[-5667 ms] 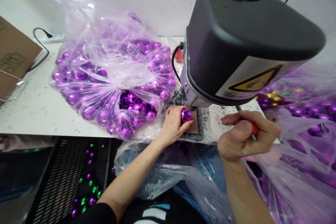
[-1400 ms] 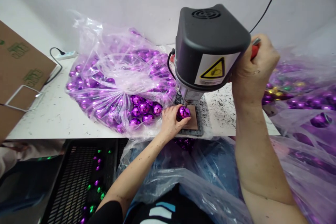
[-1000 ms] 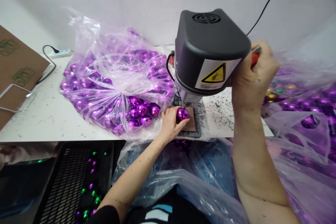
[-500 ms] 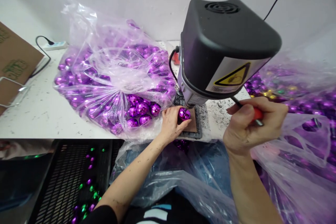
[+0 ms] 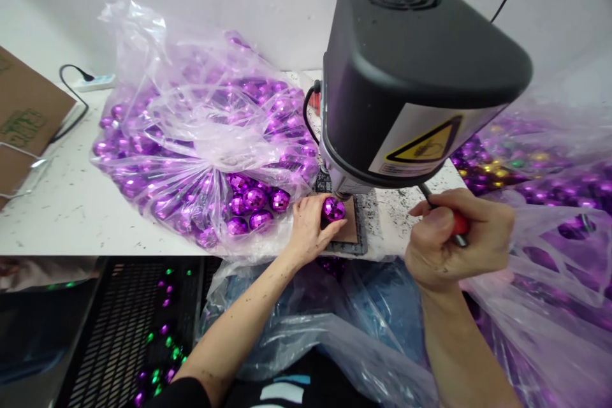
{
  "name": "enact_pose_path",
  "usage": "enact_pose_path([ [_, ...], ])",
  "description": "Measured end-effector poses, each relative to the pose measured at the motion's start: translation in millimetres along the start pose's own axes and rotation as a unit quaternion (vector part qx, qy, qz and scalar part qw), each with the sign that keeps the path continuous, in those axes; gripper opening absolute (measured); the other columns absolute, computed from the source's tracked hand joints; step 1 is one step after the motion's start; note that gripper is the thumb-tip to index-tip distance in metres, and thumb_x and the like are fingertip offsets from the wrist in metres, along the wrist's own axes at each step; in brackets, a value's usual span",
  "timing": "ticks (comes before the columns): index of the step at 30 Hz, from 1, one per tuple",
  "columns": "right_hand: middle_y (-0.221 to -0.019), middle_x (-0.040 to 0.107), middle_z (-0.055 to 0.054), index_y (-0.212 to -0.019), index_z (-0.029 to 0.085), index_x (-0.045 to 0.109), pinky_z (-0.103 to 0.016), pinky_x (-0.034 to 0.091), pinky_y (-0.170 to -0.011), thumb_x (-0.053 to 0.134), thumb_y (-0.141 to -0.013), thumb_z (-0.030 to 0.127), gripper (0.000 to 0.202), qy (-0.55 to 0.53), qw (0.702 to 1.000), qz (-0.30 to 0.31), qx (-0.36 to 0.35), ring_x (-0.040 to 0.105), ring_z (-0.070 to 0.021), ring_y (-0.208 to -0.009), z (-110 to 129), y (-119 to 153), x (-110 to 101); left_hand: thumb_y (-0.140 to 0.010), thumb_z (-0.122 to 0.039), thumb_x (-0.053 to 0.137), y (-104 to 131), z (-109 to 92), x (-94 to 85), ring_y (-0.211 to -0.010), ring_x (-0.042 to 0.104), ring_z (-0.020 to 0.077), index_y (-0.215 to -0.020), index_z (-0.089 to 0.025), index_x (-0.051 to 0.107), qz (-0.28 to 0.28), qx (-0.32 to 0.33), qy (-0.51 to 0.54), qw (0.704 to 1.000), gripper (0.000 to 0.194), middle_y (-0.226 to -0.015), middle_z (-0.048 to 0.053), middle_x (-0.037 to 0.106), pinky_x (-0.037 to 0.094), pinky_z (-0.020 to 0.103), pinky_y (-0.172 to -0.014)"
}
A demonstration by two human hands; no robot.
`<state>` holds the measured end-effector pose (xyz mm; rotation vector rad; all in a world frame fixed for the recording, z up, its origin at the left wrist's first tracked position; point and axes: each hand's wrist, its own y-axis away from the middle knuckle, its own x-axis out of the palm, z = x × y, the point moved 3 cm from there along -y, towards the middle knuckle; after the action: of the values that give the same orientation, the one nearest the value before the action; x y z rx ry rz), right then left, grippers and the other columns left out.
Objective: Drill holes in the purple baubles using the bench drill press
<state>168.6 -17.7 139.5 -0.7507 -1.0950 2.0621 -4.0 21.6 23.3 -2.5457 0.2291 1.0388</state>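
A shiny purple faceted ball is gripped between the thumb and fingers of my left hand. It sits over a brown board on the base plate, directly below the chuck of a black drill press. My right hand is wrapped around the press's feed lever, which has a red grip. Close to my left hand lies a clear plastic bag full of purple balls, with several loose ones at its mouth.
Dark shavings dot the white table. A cardboard box and a power strip stand at the left. Below the table edge is a black crate with green and purple beads. More bagged balls lie at the right.
The right hand and lever have shifted slightly left in the picture, and the view has moved a little. My left hand still holds the ball under the chuck.
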Motion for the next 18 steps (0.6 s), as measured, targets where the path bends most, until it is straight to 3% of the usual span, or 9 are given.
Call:
enact_pose_path([
  [6, -0.055, 0.05, 0.001, -0.067, 0.016, 0.06, -0.019, 0.034, -0.048, 0.055, -0.079, 0.026, 0.016, 0.01, 1.0, 0.016, -0.012, 0.05, -0.0058, -0.052, -5.2, 0.1, -4.2, -0.092, -0.045, 0.062, 0.2, 0.2, 0.2, -0.107, 0.053, 0.0252, -0.124, -0.019, 0.053, -0.005, 0.01, 0.005, 1.0, 0.043, -0.115, 0.01, 0.062, 0.038, 0.038, -0.096],
  [18, -0.055, 0.04, 0.003, -0.073, 0.012, 0.059, -0.016, 0.033, -0.051, 0.055, -0.081, 0.021, 0.013, 0.006, 0.997, 0.049, -0.061, 0.044, -0.002, -0.054, -5.3, -1.5, -5.2, -0.092, -0.046, 0.061, 0.6, 1.6, 1.3, -0.105, 0.054, 0.0253, -0.122, -0.018, 0.053, -0.015, 0.026, 0.002, 1.0, 0.042, -0.112, 0.01, 0.061, 0.039, 0.038, -0.094],
])
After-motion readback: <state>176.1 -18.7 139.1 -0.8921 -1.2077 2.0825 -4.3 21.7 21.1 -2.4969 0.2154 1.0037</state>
